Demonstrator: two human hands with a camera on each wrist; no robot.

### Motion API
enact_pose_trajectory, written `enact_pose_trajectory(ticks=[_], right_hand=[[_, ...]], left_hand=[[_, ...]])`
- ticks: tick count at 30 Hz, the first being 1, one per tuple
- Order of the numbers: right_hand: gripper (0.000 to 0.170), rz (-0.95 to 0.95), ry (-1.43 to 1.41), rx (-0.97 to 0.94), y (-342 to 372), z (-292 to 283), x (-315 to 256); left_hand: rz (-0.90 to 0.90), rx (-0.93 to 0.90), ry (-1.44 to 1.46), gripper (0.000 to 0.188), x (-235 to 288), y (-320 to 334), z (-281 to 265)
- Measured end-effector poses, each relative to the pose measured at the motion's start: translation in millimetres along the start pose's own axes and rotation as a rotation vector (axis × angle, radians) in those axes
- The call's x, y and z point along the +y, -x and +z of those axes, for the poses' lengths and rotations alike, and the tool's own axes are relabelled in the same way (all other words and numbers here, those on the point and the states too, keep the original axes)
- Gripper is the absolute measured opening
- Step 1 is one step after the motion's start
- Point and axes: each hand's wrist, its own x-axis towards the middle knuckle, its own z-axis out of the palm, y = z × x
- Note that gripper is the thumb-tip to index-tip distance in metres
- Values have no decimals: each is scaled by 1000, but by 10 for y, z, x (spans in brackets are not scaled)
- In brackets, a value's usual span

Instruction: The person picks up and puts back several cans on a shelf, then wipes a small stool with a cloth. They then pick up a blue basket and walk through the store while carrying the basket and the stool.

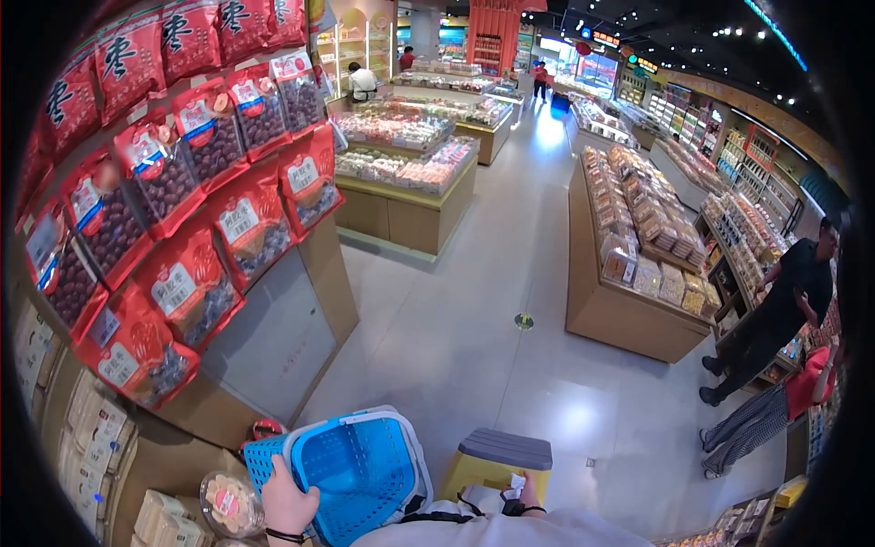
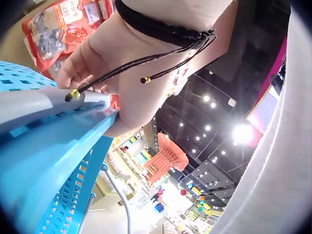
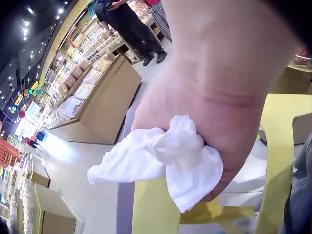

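My left hand (image 1: 288,501) grips the rim of a blue plastic shopping basket (image 1: 351,465), thumb toward its inside. A grey handle (image 2: 34,105) lies along that rim, beside my fingers in the left wrist view. The basket's inside shows only blue perforated walls. A black cord bracelet (image 2: 161,34) circles my left wrist. In my right hand (image 3: 204,117) is a crumpled white tissue (image 3: 187,161), bunched against the palm and sticking out. Below that hand stands a yellow stool-like piece (image 3: 151,207) with a grey top (image 1: 506,448).
Red bags of dates (image 1: 173,283) hang on a rack at left, above boxed goods and a round clear tub (image 1: 231,504). A display counter (image 1: 629,310) stands right of the grey aisle floor (image 1: 456,337). Two people (image 1: 784,301) stand at right, beside shelves.
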Motion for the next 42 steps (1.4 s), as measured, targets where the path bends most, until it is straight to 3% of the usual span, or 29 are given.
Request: enact_pose_trajectory(ticks=[1,2,4,5,7,10,14,18,21,26,28,30,31,34,35,37,40,42], right_hand=[[51,-96,150,78,-166,79,-126],[49,-74,38,94,-216,284,-261],[51,-273,153,234,-349,658,-511],[51,-283,152,241,-399,845,-686],[55,-191,-137,115,-490,1190,-1093],[67,-287,-85,164,-521,1849,-1435],[69,-305,-122,173,-928,2146,-1800],[69,-223,-6,235,-1377,2413,-2300],[69,-170,30,125,-1952,2688,-2974],[65,-133,150,84,-2500,3113,-3814],[63,-52,174,21,-2602,3264,-3972],[61,-7,213,102,-2762,3322,-4157],[65,44,234,56,-2944,3299,-4252],[68,117,268,-31,-3336,3378,-4505],[64,104,304,28,-3378,3536,-4570],[60,103,372,184,-3338,4015,-4751],[58,39,424,243,-3683,4370,-5031],[56,31,407,276,-4034,4564,-5277]], left_hand=[[3,-9,8,52,88,-272,10],[15,0,27,52,197,-549,-4],[97,-33,71,53,379,-990,-32],[143,-75,40,53,458,-1224,-1],[221,-110,34,53,682,-1650,81],[304,-204,-20,52,1061,-2187,201],[399,-234,-25,51,1543,-2840,499],[355,-227,-59,52,2073,-3390,887],[290,-162,-83,52,2482,-3706,1202],[141,-82,-70,52,3350,-4204,1255],[141,-68,-61,50,3588,-4369,1361],[151,-39,-38,49,3763,-4576,1458],[53,-98,-54,48,3879,-4692,1477],[61,-88,-50,49,4136,-5088,1643],[143,-53,-44,51,4130,-5264,1765],[138,-78,-56,51,4287,-5665,1901],[151,-76,-30,52,4497,-6371,2192],[-6,-292,-131,78,4741,-6898,2221]])
